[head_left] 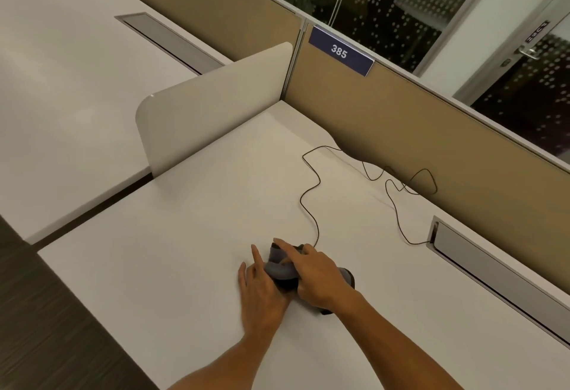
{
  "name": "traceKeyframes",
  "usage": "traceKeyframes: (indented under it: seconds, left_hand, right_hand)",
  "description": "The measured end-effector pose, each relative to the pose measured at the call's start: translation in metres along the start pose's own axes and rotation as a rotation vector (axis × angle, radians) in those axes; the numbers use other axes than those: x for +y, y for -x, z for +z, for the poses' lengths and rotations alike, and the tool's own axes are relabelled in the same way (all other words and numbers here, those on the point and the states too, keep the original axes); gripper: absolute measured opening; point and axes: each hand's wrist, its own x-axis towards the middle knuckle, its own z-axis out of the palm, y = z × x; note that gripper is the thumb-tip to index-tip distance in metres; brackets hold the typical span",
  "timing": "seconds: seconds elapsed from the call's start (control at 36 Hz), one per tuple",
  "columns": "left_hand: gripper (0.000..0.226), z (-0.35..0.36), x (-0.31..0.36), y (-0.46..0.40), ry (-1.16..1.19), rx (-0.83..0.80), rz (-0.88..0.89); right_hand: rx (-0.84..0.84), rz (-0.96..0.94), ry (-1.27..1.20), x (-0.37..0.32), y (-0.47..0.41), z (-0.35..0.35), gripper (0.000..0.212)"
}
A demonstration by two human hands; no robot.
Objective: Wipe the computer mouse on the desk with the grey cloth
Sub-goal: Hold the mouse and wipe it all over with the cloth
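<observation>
Left hand (260, 288), fingers flat, braces the mouse (287, 285) at lower centre so right hand (317, 278), fingers straight, presses cloth (279, 266) on.

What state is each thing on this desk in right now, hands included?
mouse: on the desk, mostly covered
cloth: bunched over the mouse
right hand: pressing the cloth down, forefinger straight
left hand: flat, fingers straight, against the mouse
cable: slack, looping across to the slot
</observation>
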Motion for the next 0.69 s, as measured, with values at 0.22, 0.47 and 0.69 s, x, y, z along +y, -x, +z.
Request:
traceKeyframes:
  seconds: [0.22,0.47,0.69]
  left_hand:
    - [0.123,0.003,-0.006,-0.001,0.058,0.051,0.064]
    - [0.133,-0.002,-0.004,0.000,-0.002,0.019,0.103]
    - [0.123,-0.005,0.000,0.002,-0.020,0.064,0.147]
  right_hand:
    - [-0.040,0.042,-0.011,0.002,0.010,-0.001,0.098]
    - [-0.163,0.231,-0.207,0.036,0.018,-0.019,0.077]
    - [0.040,0.450,-0.792,0.077,0.043,-0.041,0.034]
